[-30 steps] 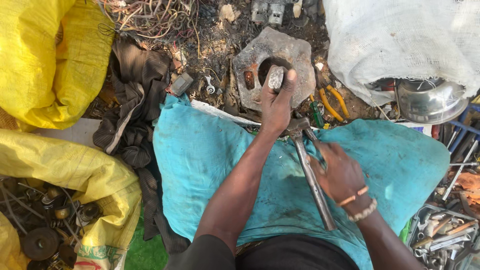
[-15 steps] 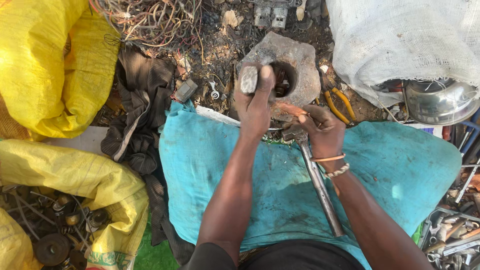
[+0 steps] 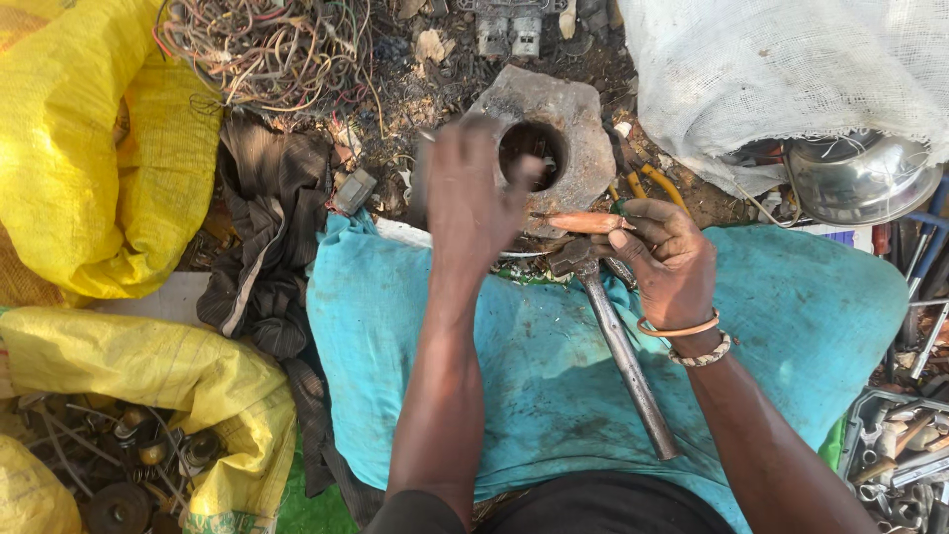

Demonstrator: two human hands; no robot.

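L hand [image 3: 473, 193] blurred over metal block [image 3: 581, 138], far centre; grip can't tell. R hand [image 3: 667, 259] closed on orange-handled tool [image 3: 588, 222]. Hammer [image 3: 618, 341] on teal cloth [image 3: 791, 326], beside R hand.

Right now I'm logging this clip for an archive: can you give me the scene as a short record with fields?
Left hand: left hand blurred, raised by the holed metal block; grip unclear
Right hand: right hand grips an orange-handled tool
Beside it: hammer lying on the teal cloth
Surroundings: yellow sacks, wire tangle, steel bowl
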